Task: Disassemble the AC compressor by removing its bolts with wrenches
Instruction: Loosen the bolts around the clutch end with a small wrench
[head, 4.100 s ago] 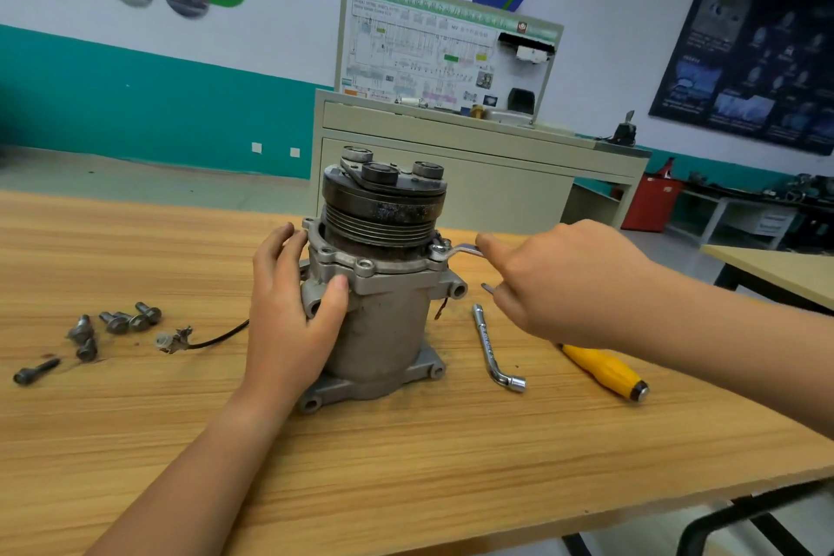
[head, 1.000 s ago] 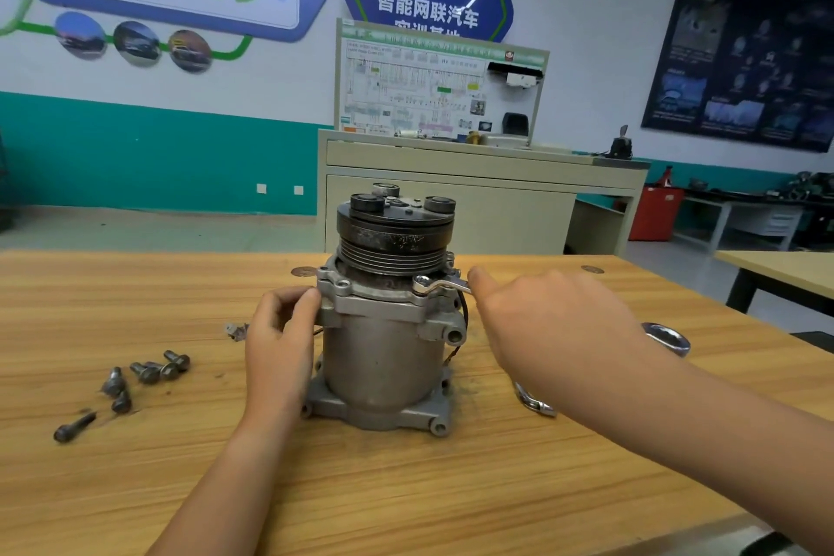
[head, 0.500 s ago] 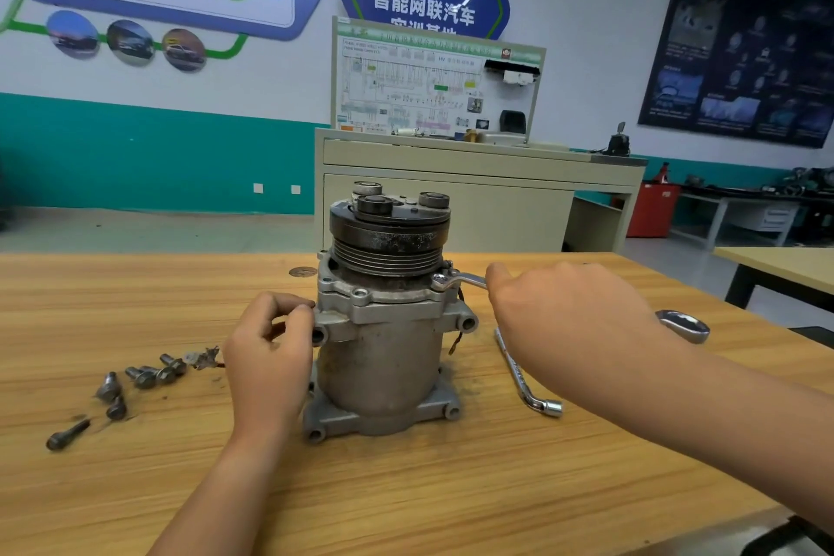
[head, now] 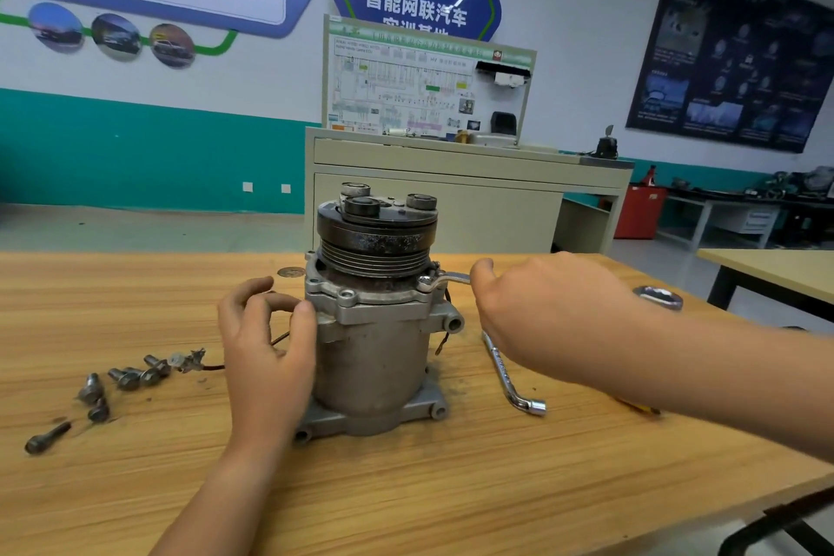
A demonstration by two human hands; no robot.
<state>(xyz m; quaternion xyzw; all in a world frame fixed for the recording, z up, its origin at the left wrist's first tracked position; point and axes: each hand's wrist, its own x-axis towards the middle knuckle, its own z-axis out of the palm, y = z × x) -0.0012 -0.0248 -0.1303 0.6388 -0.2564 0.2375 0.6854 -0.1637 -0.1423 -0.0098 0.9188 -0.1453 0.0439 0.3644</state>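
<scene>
1. The AC compressor (head: 370,357) stands upright at mid-tabletop (head: 451,488), pulley end up;
2. the right grip (head: 546,312) (a bare hand, seen from the back) pinches the handle of a wrench (head: 444,281), whose ring end sits on a bolt (head: 424,283) of the upper flange;
3. the left grip (head: 266,348) lies half-curled against the housing, thumb tip on the flange; whether its fingers pinch anything cannot be told;
4. loose bolts (head: 126,377) lie to the left; an L-shaped socket wrench (head: 510,375) lies to the right.
</scene>
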